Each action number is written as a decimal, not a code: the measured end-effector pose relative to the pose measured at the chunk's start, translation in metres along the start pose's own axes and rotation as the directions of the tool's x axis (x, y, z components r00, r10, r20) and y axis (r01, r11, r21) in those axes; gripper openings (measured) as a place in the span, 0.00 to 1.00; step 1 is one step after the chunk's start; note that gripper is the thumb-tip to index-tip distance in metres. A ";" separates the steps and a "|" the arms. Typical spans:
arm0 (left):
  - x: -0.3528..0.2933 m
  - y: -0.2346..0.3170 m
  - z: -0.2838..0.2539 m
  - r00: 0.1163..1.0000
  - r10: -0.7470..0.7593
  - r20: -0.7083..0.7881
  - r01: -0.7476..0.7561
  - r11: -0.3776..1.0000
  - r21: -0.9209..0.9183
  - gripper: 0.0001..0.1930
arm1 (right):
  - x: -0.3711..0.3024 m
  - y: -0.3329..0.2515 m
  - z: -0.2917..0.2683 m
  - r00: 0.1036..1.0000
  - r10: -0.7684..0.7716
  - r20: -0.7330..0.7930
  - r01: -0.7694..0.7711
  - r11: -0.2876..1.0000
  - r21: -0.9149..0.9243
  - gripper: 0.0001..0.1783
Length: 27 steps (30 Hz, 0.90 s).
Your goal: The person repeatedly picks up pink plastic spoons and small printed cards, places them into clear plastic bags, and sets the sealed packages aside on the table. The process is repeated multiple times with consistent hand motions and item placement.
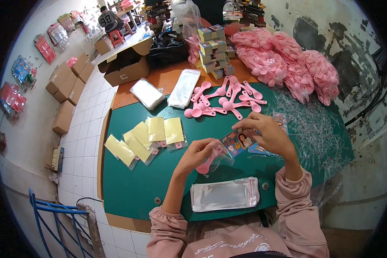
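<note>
My left hand (197, 155) pinches the mouth of a transparent plastic bag, and a pink measuring spoon (206, 164) lies inside it. Between the fingers of my right hand (268, 132) is a colourful printed card (236, 143), its near end at the bag's opening. More printed cards (260, 150) lie under my right hand, partly hidden by it. Closest to my body is a stack of flat transparent bags (224, 195). Beyond my hands spreads a loose pile of pink measuring spoons (233, 104). Several filled bags with pale yellow cards (142, 133) rest on the left.
The green table (129, 195) also carries white packets (148, 93), bundled card stacks (213, 47), big bags of pink spoons (288, 60) and scattered transparent strips (309, 129). An open carton (127, 64) stands at the far left edge. Another person (109, 20) sits in the background.
</note>
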<state>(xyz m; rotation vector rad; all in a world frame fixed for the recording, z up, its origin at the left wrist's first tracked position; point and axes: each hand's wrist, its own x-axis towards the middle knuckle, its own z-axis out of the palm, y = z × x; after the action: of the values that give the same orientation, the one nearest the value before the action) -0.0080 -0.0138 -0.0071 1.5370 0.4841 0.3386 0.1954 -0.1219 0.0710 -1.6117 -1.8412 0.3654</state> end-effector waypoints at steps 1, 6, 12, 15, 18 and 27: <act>0.000 0.000 0.001 1.000 0.003 -0.001 -0.003 1.000 -0.001 0.15 | 0.000 -0.004 -0.001 0.998 0.022 -0.059 -0.023 1.000 -0.020 0.14; 0.000 0.010 0.005 1.000 0.024 0.015 -0.022 0.994 -0.105 0.16 | -0.002 -0.010 -0.002 0.979 0.029 -0.202 -0.013 0.997 0.077 0.15; 0.001 0.004 0.003 1.000 0.015 -0.011 -0.016 0.999 -0.046 0.16 | -0.008 -0.004 0.002 0.999 -0.047 -0.027 0.046 0.999 -0.004 0.15; 0.002 0.002 0.005 0.996 0.086 -0.009 -0.086 0.992 -0.088 0.17 | -0.004 -0.012 0.003 0.978 -0.011 -0.210 0.013 1.000 0.004 0.16; 0.003 0.003 0.006 0.997 0.070 -0.020 -0.072 0.992 -0.108 0.17 | -0.003 -0.017 0.002 0.899 0.036 -0.437 0.025 0.991 0.133 0.17; 0.001 0.001 0.004 0.997 0.042 0.062 -0.037 0.996 -0.084 0.17 | -0.004 -0.011 0.008 0.961 -0.044 -0.275 0.055 0.998 0.032 0.15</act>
<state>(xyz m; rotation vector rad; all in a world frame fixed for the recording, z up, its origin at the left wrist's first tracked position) -0.0052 -0.0173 -0.0058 1.4742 0.3857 0.3354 0.1822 -0.1262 0.0702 -1.5036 -1.6500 0.1457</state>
